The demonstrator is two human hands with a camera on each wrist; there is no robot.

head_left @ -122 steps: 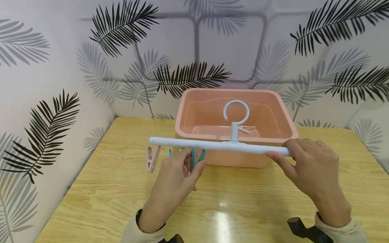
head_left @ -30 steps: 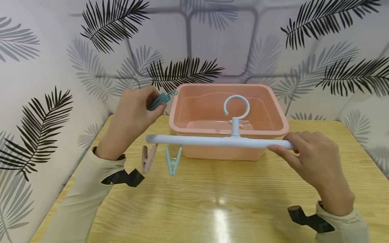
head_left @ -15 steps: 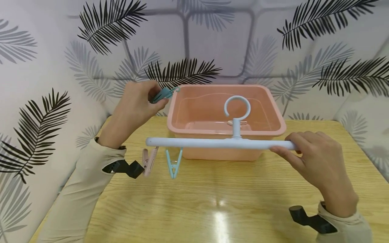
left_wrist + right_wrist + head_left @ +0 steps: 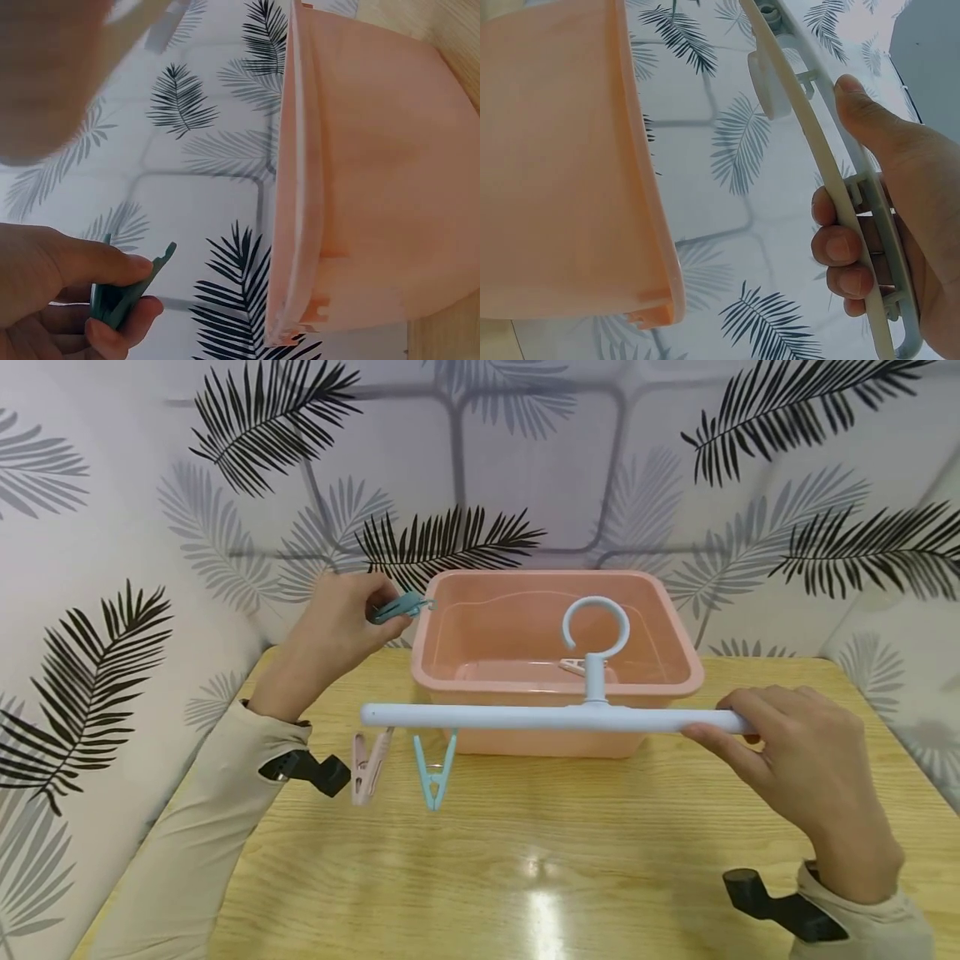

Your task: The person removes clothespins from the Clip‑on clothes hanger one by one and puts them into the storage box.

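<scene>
My right hand (image 4: 802,752) grips the right end of a light blue hanger (image 4: 480,717), its hook pointing up. In the right wrist view, fingers curl round the hanger's narrow rails (image 4: 832,169). A pink clip (image 4: 367,768) and a light blue clip (image 4: 433,777) show just below the bar's left half. My left hand (image 4: 337,618) is at the basin's left rim, pinching a teal clothespin (image 4: 399,607) between thumb and fingers. That clothespin (image 4: 124,296) also shows in the left wrist view, its tip pointing away from the hand.
A pink plastic basin (image 4: 540,685) stands at the back of the wooden table (image 4: 420,877), behind the hanger. Inside it lies a pale pink clip (image 4: 573,666). A leaf-patterned wall (image 4: 540,468) rises right behind the basin.
My left hand has left the clips under the hanger and moved up and left with the teal clothespin, then dipped slightly. My right hand has shifted the hanger a little to the right.
</scene>
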